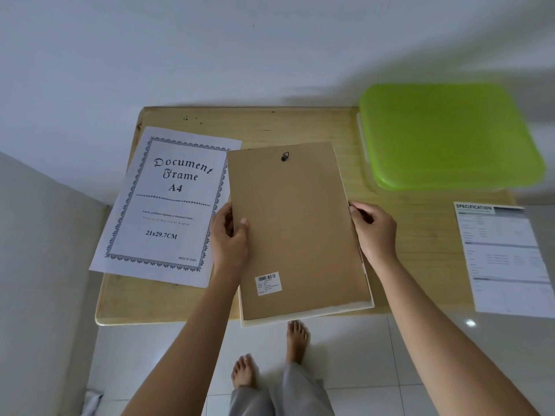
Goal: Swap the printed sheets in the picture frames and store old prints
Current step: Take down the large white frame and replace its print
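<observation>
A brown backing board [295,223] is held by both long edges above a white picture frame [306,313].

From the head view, the board is gripped by the left hand [229,235], thumb on top, and by the right hand [372,229] at the opposite edge. On the tabletop [399,241], the "Document Frame A4" sheet [165,205] lies just left, a specification sheet [504,259] well right, and a green-lidded box [450,136] at the far right corner.
</observation>
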A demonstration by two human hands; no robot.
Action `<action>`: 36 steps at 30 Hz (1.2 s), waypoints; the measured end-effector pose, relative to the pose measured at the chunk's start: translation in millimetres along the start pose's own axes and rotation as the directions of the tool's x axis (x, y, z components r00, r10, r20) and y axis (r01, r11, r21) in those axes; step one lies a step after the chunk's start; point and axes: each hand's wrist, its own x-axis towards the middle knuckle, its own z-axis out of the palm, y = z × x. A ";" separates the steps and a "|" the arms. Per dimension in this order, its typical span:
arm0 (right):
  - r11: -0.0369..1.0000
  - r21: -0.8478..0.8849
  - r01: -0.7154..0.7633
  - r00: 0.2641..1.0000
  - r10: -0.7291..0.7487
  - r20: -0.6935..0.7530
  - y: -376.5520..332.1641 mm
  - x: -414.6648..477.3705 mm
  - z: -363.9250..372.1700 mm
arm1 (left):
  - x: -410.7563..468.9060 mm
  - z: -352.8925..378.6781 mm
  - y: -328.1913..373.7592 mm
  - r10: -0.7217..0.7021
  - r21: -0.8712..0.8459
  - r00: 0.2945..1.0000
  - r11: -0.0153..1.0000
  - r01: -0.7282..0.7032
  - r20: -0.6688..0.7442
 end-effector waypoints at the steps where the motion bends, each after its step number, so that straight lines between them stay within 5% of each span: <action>1: 1.000 0.001 0.009 1.000 -0.009 0.001 1.0 0.1 -0.3 | 0.0 -0.3 0.2 -0.005 0.001 1.000 1.000 0.005 0.000; 27: 0.999 0.030 0.038 0.999 -0.038 0.015 3.9 2.2 -0.9 | 11.0 3.6 6.3 0.014 0.123 0.999 0.992 -0.007 -0.051; 36: 0.999 0.033 0.006 0.998 -0.008 0.056 1.4 2.9 -4.0 | 4.9 6.3 7.1 0.049 0.023 0.998 0.999 -0.048 -0.029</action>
